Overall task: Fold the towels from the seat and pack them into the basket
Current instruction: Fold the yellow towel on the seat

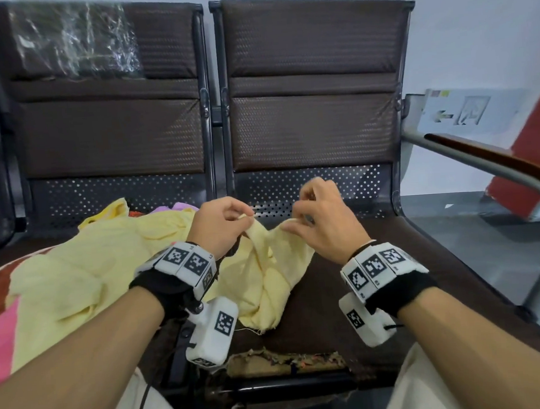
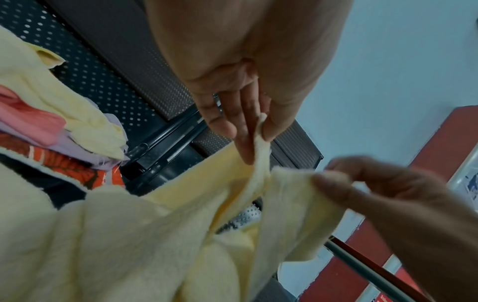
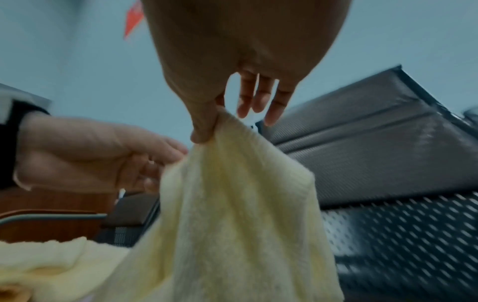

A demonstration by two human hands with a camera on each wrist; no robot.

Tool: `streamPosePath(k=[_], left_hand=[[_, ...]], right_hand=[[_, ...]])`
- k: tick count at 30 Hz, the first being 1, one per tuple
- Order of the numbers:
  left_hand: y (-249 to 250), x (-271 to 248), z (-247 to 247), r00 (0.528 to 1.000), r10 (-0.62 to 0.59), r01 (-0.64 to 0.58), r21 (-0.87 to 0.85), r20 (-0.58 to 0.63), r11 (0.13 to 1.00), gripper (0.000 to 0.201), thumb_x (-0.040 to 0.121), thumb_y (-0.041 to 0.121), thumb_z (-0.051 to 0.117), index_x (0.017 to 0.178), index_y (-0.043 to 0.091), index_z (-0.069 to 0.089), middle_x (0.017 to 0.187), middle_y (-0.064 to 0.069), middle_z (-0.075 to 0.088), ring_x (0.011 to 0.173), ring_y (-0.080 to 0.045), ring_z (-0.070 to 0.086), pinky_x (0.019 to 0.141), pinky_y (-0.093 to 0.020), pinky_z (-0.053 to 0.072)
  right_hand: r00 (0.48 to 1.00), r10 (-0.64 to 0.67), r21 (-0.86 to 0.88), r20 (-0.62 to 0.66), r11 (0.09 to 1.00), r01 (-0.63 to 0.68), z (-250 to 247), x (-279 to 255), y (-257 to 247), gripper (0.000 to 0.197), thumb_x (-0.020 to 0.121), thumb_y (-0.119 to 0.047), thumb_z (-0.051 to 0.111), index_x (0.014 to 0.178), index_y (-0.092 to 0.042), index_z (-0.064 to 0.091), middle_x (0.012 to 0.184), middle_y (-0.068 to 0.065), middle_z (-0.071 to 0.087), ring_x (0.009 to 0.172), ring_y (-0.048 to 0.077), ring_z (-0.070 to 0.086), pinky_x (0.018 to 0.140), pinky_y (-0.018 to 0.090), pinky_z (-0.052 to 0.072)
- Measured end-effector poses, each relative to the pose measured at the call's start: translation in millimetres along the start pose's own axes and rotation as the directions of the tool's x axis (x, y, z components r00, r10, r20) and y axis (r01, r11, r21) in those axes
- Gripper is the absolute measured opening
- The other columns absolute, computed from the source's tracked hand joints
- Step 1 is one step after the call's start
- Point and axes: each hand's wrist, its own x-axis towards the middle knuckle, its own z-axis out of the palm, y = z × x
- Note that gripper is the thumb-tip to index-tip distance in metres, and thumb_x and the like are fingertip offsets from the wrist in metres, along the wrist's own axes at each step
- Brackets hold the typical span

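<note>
A pale yellow towel (image 1: 266,268) hangs crumpled above the dark brown seat (image 1: 349,301). My left hand (image 1: 222,220) pinches its top edge between thumb and fingers, and my right hand (image 1: 314,211) pinches the same edge a little to the right. The left wrist view shows my left hand (image 2: 258,130) pinching a thin fold of the yellow towel (image 2: 129,235), with the right hand (image 2: 362,183) holding the edge nearby. In the right wrist view my right hand (image 3: 212,126) holds the yellow towel (image 3: 232,214) by thumb and forefinger, the other fingers spread. No basket is in view.
More towels lie heaped on the left seat: yellow (image 1: 90,264), pink (image 1: 0,335), lilac (image 1: 182,207) and an orange patterned one (image 2: 77,167). Chair backs (image 1: 311,80) stand behind. A metal armrest (image 1: 499,172) runs along the right. The seat's front edge is torn (image 1: 282,360).
</note>
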Motion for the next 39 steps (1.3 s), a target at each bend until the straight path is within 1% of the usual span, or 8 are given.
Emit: streamPosePath(k=[3,6,12,17,21,27,31,39], left_hand=[[0,0,-2,0.998,-0.059,0.059,-0.036,0.018,0.998,0.007,0.081,0.007,0.067,0.085,0.013,0.067,0.076,-0.004,0.070,0.062,-0.012,0.065,0.056,-0.021,0.053],[3,-2,-2,0.986,-0.138,0.155,-0.203,0.093,0.967,0.015,0.080,-0.005,0.063,0.082,0.010,0.065,0.071,-0.010,0.067,0.057,-0.016,0.061,0.051,-0.021,0.052],[16,-13,0,0.915,-0.198,0.360,-0.489,0.353,0.794,0.012,0.087,0.001,0.057,0.095,0.004,0.065,0.060,-0.003,0.059,0.055,-0.011,0.056,0.057,-0.025,0.055],[18,-15,-4,0.898,-0.218,0.413,-0.557,0.383,0.721,0.021,0.090,0.008,0.056,0.106,-0.001,0.066,0.096,-0.016,0.067,0.081,-0.021,0.066,0.070,-0.029,0.059],[17,-18,-2,0.899,-0.178,0.395,-0.567,0.400,0.723,0.031,0.087,0.018,0.064,0.111,-0.001,0.065,0.100,-0.016,0.069,0.088,-0.022,0.067,0.077,-0.029,0.059],[11,-16,2,0.973,-0.136,0.208,-0.456,0.186,0.865,0.020,0.087,0.006,0.063,0.106,0.003,0.067,0.093,-0.010,0.072,0.079,-0.014,0.069,0.065,-0.023,0.057],[9,-11,-8,0.993,-0.112,0.121,-0.429,0.045,0.895,0.016,0.093,0.010,0.055,0.092,0.017,0.069,0.092,-0.008,0.072,0.084,-0.020,0.067,0.077,-0.039,0.057],[11,-3,-46,0.928,-0.248,0.106,-0.443,-0.277,0.890,0.026,0.095,0.012,0.045,0.081,0.025,0.063,0.086,-0.001,0.058,0.082,-0.019,0.052,0.082,-0.042,0.047]], right_hand=[[0.957,-0.197,0.090,-0.211,0.971,0.219,-11,7,-23,0.026,0.086,-0.029,0.066,0.073,-0.008,0.060,0.088,0.003,0.056,0.083,0.013,0.050,0.077,0.020,0.039],[0.936,-0.114,0.289,-0.334,0.932,0.217,-10,11,-36,0.014,0.088,-0.020,0.063,0.077,-0.011,0.062,0.073,-0.007,0.054,0.068,-0.002,0.047,0.066,0.007,0.033],[0.989,0.133,0.372,-0.068,0.923,-0.099,16,12,-28,0.012,0.093,-0.021,0.057,0.085,-0.017,0.065,0.078,-0.009,0.065,0.075,0.004,0.057,0.069,0.016,0.041],[0.961,0.269,0.384,-0.070,0.896,-0.223,24,14,-22,0.015,0.089,-0.030,0.060,0.077,-0.022,0.065,0.075,-0.009,0.065,0.074,0.004,0.059,0.068,0.019,0.045],[0.948,0.311,0.382,-0.063,0.885,-0.265,27,13,-18,0.015,0.088,-0.031,0.061,0.075,-0.023,0.065,0.070,-0.011,0.063,0.070,0.000,0.057,0.060,0.009,0.039],[0.949,0.307,0.442,-0.069,0.862,-0.247,24,14,-13,0.018,0.085,-0.032,0.063,0.069,-0.025,0.063,0.066,-0.012,0.061,0.066,-0.003,0.055,0.060,0.005,0.038],[0.974,0.226,0.464,0.028,0.860,-0.213,20,12,-11,0.035,0.080,-0.042,0.070,0.064,-0.014,0.055,0.060,-0.010,0.053,0.056,0.000,0.047,0.053,0.014,0.036],[0.904,0.005,0.520,0.427,0.817,-0.250,4,-8,-9,0.034,0.078,-0.042,0.074,0.079,-0.009,0.066,0.071,0.003,0.065,0.065,0.012,0.060,0.060,0.025,0.046]])
